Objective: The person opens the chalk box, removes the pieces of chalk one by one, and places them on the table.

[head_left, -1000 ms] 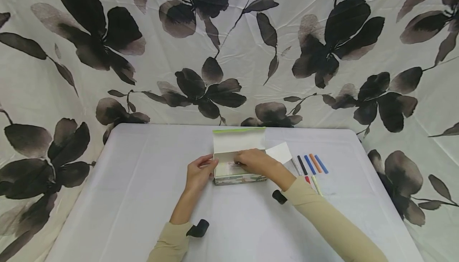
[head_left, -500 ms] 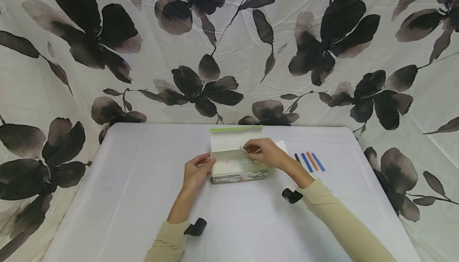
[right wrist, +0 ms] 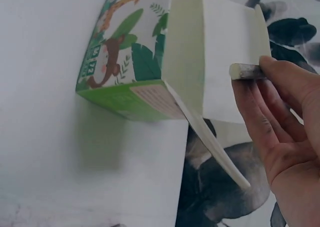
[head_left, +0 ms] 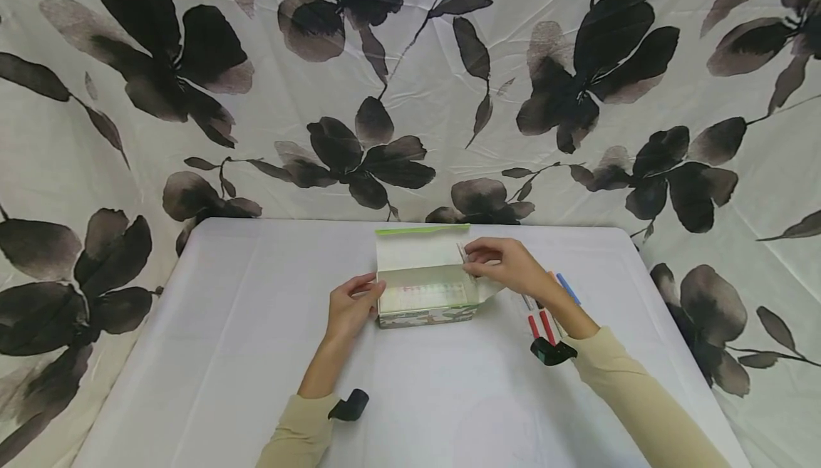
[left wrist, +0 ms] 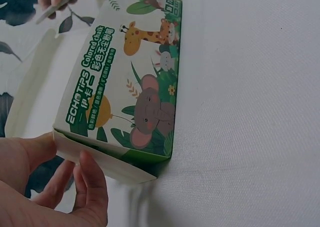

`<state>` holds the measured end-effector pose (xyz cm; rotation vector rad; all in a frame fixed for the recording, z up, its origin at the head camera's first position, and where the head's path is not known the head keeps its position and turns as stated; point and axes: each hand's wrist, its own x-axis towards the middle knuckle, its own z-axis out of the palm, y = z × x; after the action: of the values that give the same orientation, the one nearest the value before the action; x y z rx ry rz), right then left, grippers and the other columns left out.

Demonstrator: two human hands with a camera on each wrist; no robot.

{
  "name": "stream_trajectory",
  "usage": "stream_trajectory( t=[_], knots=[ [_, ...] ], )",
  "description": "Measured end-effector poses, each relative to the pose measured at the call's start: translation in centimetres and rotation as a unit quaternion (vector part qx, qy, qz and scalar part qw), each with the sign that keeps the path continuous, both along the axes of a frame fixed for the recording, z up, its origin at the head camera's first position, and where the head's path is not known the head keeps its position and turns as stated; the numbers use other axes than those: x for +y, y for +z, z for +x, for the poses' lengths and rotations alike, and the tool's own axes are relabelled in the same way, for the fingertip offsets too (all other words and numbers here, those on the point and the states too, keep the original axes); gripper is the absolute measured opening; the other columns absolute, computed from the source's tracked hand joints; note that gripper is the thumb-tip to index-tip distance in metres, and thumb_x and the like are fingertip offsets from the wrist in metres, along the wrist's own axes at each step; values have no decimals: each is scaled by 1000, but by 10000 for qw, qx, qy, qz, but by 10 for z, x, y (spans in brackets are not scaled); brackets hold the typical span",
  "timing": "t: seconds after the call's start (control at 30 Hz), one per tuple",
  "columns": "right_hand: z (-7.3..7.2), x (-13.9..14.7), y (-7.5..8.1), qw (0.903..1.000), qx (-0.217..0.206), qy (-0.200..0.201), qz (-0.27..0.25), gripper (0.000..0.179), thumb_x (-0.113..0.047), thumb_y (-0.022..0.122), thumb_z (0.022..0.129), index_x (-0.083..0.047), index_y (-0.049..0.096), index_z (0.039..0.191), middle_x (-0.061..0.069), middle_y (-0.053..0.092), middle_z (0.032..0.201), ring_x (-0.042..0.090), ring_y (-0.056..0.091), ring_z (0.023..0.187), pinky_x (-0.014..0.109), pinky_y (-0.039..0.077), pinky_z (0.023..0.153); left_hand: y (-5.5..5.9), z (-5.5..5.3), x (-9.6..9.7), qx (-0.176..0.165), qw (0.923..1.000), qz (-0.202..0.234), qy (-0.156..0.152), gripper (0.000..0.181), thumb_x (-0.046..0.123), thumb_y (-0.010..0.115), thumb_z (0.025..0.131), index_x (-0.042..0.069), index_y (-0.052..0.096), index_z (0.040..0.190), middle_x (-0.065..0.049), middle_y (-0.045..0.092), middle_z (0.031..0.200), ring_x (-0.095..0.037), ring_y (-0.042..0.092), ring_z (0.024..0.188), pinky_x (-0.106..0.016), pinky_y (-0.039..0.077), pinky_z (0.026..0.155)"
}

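Observation:
A chalk box labelled "Colored chalk", with animal pictures on its side, stands on the table with its lid raised. Pale sticks lie in rows inside. At the box's left end, my left hand holds the side flap between thumb and fingers. My right hand is above the right end, pinching a chalk stick with a pale tip and a greyish side. The right side flap hangs outward beneath that hand.
Right of the box lie several coloured sticks: a blue stick and two red sticks, one a red stick, partly hidden by my right arm. The white table ends at a floral cloth behind.
My right hand has come up out of the box with a chalk stick and moved right, over the box's right end. The left hand stays at the left flap.

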<state>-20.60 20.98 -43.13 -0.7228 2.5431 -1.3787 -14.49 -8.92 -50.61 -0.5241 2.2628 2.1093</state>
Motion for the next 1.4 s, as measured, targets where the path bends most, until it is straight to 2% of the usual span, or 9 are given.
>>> stream_trajectory(
  t=[0.3, 0.5, 0.73, 1.13, 1.4],
  knots=[
    [5, 24, 12, 9994, -169, -288, -72, 39, -15, 77, 94, 2, 67, 128, 15, 71, 115, 25, 69, 103, 22, 57, 82, 3, -1, -4, 2, 10000, -26, -8, 42, 15, 77, 94, -1, 67, 131, -15, 64, 111, -16, 61, 79, -23, 56, 65],
    [7, 45, 11, 9969, -539, -565, -95, 43, -19, 75, 96, 2, 63, 132, 16, 70, 119, 24, 69, 108, 22, 56, 87, 3, -3, -5, -81, 10000, -52, 14, 41, 16, 77, 94, 2, 67, 131, -14, 64, 112, -21, 63, 86, -27, 58, 69],
    [12, 66, 9, 9952, -603, -761, -83, 45, -23, 74, 97, 1, 62, 134, 17, 70, 119, 16, 70, 106, 20, 55, 88, 2, -3, -5, -112, 9999, -70, 38, 41, 16, 77, 94, 2, 68, 131, -15, 64, 112, -17, 61, 81, -27, 58, 68],
    [29, 108, -12, 9915, -634, -1138, -31, 46, -20, 72, 99, 7, 59, 133, 22, 70, 117, 4, 70, 95, 18, 56, 84, 1, -3, -1, -91, 9999, -83, 72, 39, 16, 78, 93, 1, 69, 128, -15, 65, 110, -13, 60, 77, -23, 56, 64],
    [43, 129, -29, 9871, -830, -1368, -4, 48, -20, 72, 99, 8, 58, 135, 23, 69, 117, 3, 70, 95, 18, 56, 84, 0, -2, 0, -100, 9999, -15, 35, 39, 16, 78, 93, 2, 69, 128, -14, 65, 110, -15, 62, 79, -25, 57, 66]
  ],
)
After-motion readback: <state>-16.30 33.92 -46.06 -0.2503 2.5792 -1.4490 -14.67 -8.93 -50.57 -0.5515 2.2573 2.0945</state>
